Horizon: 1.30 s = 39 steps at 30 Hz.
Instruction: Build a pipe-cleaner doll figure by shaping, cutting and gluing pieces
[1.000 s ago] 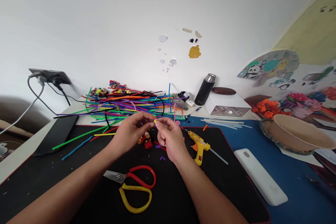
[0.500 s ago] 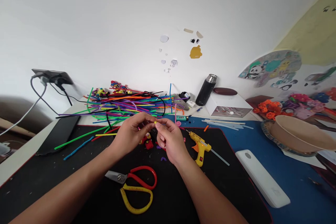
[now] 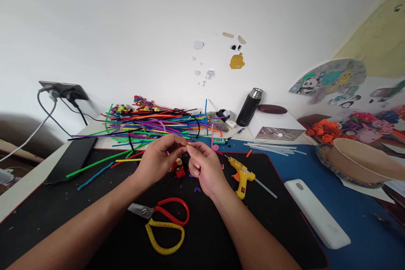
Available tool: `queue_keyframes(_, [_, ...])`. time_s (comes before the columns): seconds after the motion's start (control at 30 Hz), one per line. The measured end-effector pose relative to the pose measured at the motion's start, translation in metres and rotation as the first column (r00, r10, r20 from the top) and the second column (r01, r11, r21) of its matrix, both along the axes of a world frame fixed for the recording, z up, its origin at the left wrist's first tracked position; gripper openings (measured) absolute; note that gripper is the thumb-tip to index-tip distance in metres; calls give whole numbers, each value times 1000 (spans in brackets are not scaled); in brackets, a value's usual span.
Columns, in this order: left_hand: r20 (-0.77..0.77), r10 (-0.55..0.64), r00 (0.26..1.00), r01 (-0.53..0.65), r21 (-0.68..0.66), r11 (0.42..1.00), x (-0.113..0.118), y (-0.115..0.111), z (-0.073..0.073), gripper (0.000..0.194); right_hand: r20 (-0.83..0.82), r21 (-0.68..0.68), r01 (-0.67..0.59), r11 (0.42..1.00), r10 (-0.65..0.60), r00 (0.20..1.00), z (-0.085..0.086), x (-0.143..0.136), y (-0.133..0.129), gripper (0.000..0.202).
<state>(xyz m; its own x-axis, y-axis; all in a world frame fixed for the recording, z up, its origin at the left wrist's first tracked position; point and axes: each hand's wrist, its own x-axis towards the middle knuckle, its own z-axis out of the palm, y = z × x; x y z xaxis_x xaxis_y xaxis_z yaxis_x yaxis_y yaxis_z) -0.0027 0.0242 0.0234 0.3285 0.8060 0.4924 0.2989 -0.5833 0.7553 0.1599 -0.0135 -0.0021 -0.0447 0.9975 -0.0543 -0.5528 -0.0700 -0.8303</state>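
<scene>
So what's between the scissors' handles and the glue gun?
Head view: the person's right forearm lies across that stretch, with black mat showing beside it.

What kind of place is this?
It looks like a spot for making crafts, maybe at home. You can see a big heap of colourful sticks, a yellow glue gun and scissors with red and yellow handles.
</scene>
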Motion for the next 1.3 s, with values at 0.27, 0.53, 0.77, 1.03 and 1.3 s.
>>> queue_keyframes(0.27, [189,-1,982,56,-284,957,4,-3,1,21,0,30,1,1000,-1,1000,1,2,1,40])
queue_keyframes(0.53, [512,-82,855,400,-551,733,3,6,8,42,41,83,-61,995,58,997,10,7,-1,40])
queue_keyframes(0.77, [513,-119,850,452,-594,665,-3,8,8,43,46,92,-109,990,105,993,11,8,-3,40])
queue_keyframes(1.03, [427,-153,891,386,-539,748,-1,5,10,42,37,72,-105,992,102,994,9,10,-1,41])
queue_keyframes(1.3, [472,-129,872,397,-530,749,3,3,11,43,-44,41,-127,991,129,991,6,8,-2,42])
